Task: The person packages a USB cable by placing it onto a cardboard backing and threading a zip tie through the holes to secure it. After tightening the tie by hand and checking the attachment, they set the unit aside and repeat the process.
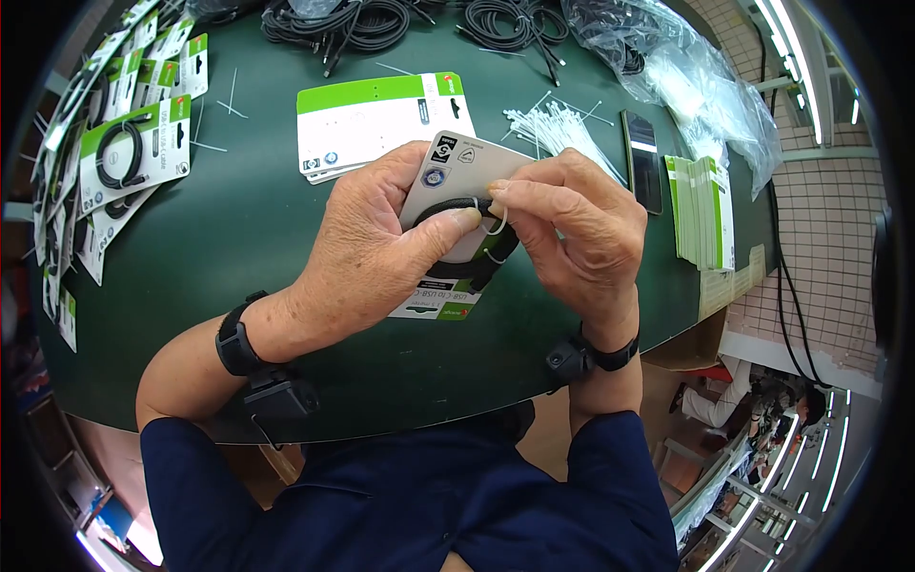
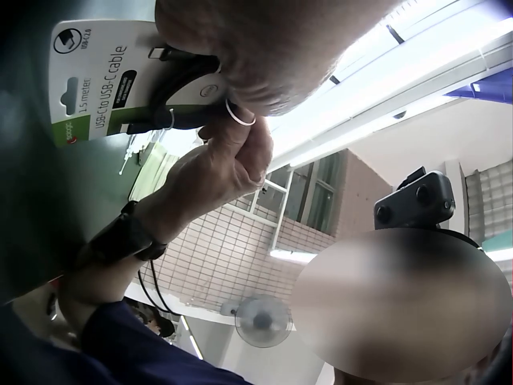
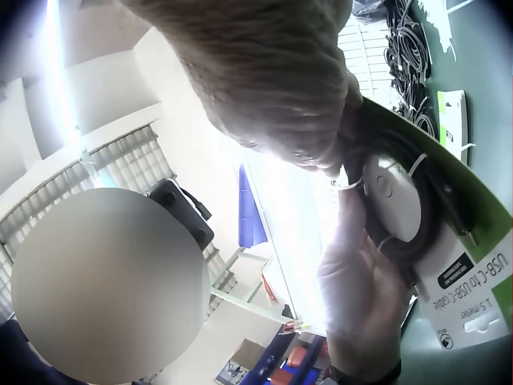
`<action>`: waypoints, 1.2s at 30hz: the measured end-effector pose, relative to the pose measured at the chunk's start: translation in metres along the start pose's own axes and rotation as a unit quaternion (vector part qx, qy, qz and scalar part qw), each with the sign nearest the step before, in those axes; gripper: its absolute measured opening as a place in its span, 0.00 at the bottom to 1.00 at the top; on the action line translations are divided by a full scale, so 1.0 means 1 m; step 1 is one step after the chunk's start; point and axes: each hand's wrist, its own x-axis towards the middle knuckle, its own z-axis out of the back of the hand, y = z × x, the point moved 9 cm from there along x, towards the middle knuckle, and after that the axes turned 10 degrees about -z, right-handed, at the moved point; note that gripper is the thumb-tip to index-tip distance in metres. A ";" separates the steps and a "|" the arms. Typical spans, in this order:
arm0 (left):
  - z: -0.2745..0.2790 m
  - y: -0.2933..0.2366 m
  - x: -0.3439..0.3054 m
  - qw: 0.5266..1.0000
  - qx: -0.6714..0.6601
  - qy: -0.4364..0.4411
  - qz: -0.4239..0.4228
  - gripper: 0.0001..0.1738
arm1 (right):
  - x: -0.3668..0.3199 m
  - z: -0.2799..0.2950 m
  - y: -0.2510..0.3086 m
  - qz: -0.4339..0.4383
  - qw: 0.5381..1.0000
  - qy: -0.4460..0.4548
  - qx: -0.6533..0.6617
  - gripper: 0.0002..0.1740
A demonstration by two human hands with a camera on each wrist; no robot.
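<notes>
Bare left hand (image 1: 376,243) is gripping a white-and-green printed cardboard card (image 1: 481,167), thumb lying across its front; the other fingers are going behind it, so whether they are spread or pressed together I cannot tell. The card is tilting above the dark green tabletop (image 1: 238,267), in front of the person's navy-clad torso. A coiled black cable (image 3: 405,250) is lying against the card's face. Bare right hand (image 1: 586,224) is pinching a thin white plastic tie (image 1: 504,219) between thumb and forefinger at the coil's edge, just beside the left thumb; its remaining fingers are curling toward the palm. Beyond the hands, a flat stack of white-and-green cards (image 1: 362,119) is lying near a loose heap of white plastic ties (image 1: 562,129). A dark rectangular phone (image 1: 642,172) is resting right of the heap. Carded black cables (image 1: 133,157) are overlapping at far left; bundled black cables (image 1: 362,29) are lying along the far side.
</notes>
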 end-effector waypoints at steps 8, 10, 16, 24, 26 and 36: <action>0.005 -0.013 0.004 0.997 -0.037 -0.046 -0.044 0.20 | -0.010 0.043 -0.041 -0.144 0.957 -0.211 0.134 0.08; 0.000 -0.016 0.002 0.997 -0.051 -0.036 -0.043 0.21 | -0.007 0.033 -0.058 -0.232 0.943 -0.156 0.181 0.09; -0.009 -0.018 -0.005 0.996 -0.074 -0.012 -0.053 0.24 | -0.031 -0.054 -0.077 -0.417 0.691 0.132 0.575 0.13; -0.012 -0.017 -0.007 0.998 -0.045 0.014 -0.038 0.23 | -0.030 -0.062 -0.071 -0.360 0.677 0.177 0.617 0.15; -0.013 -0.017 -0.007 0.998 -0.042 0.015 -0.033 0.23 | -0.030 -0.061 -0.069 -0.367 0.670 0.179 0.620 0.15; -0.017 -0.019 -0.008 0.999 -0.022 0.022 -0.038 0.21 | -0.018 -0.036 -0.088 -0.338 0.899 0.069 0.272 0.12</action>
